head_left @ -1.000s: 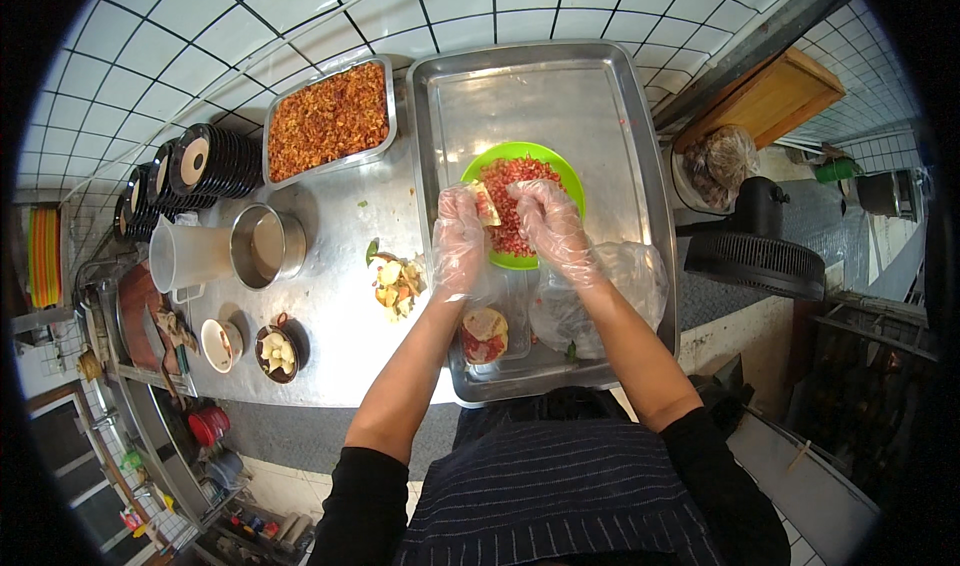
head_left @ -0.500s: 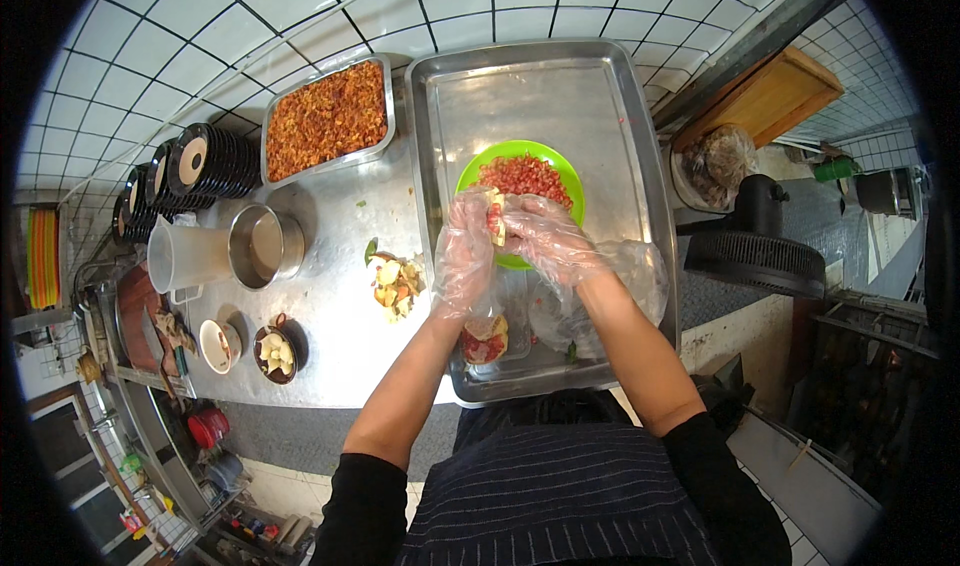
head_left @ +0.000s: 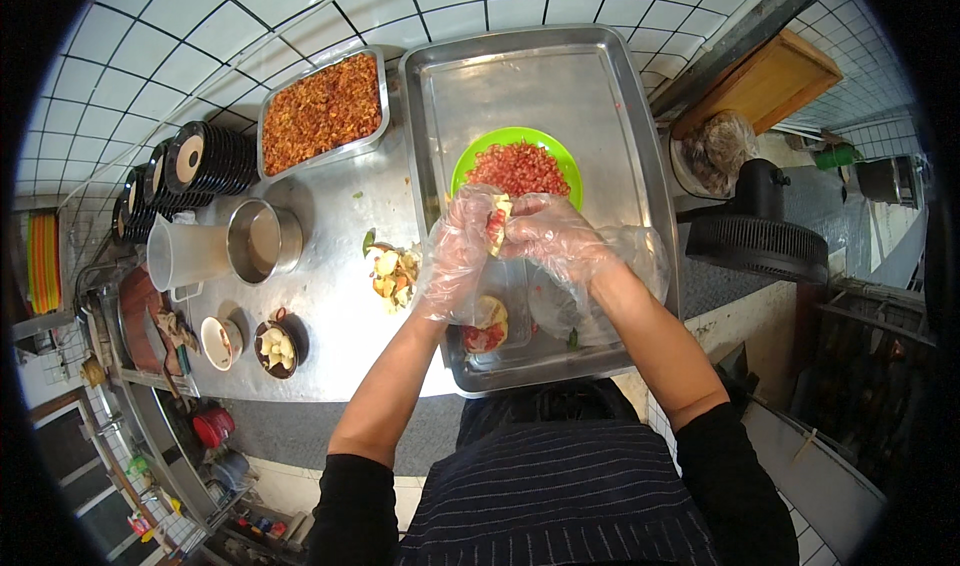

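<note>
Both my hands wear clear plastic gloves. A piece of pomegranate [head_left: 497, 224], pale rind with red seeds, is held between them. My left hand [head_left: 460, 244] is closed around its left side; the fingers of my right hand [head_left: 556, 234] press on its right side. Just beyond them, a bright green plate [head_left: 575, 171] carries a pile of loose red pomegranate seeds [head_left: 518, 166]. Another pomegranate piece [head_left: 485, 336] lies in a clear container near my left wrist. All of these are within a large metal tray [head_left: 520, 76]. My hands partly cover the plate's near rim.
Pomegranate peels [head_left: 393, 274] lie left of the tray. Farther left are a metal pot [head_left: 262, 244], a translucent jug [head_left: 185, 251], a white cup [head_left: 221, 344], a bowl of garlic cloves [head_left: 275, 349], stacked black dishes [head_left: 205, 161] and a pan of reddish crumbly food [head_left: 325, 111]. A black fan [head_left: 757, 236] stands right.
My hands have drawn slightly back from the plate, showing more of the seed pile. The pomegranate piece stays between them, and the view has shifted a little.
</note>
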A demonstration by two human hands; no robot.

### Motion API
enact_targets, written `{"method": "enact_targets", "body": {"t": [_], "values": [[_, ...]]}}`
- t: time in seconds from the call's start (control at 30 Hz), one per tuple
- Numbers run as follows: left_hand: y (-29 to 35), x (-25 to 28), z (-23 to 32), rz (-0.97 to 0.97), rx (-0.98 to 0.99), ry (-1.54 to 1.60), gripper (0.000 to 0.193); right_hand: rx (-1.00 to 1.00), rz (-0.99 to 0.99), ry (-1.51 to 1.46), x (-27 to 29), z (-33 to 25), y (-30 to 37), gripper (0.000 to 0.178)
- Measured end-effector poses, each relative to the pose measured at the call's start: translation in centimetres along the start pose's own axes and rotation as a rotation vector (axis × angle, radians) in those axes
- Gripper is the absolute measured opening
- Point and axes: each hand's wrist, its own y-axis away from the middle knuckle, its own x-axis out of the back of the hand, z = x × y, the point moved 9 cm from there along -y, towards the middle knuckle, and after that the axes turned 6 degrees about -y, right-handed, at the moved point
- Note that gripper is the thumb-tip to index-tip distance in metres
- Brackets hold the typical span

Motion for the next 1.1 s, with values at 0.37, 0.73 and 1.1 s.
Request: {"method": "enact_targets", "body": {"t": [0.37,0.73,1.1], "values": [[2.2,-1.5,-2.8,0.012,0.205,0.435,0.037,0.031,-0.029,-0.054,0.5,2.3,-0.1,0.023],[1.8,0.0,-3.5,0.161,-0.026,-0.077,0.034,0.099,0.057,0.028,0.5,2.2,0.3,0.035],[2.6,0.2,-0.4,0.160,-0.160,-0.486,0.024,0.649,0.202,0.639,-1.2,-0.1,1.4,0.026]]}}
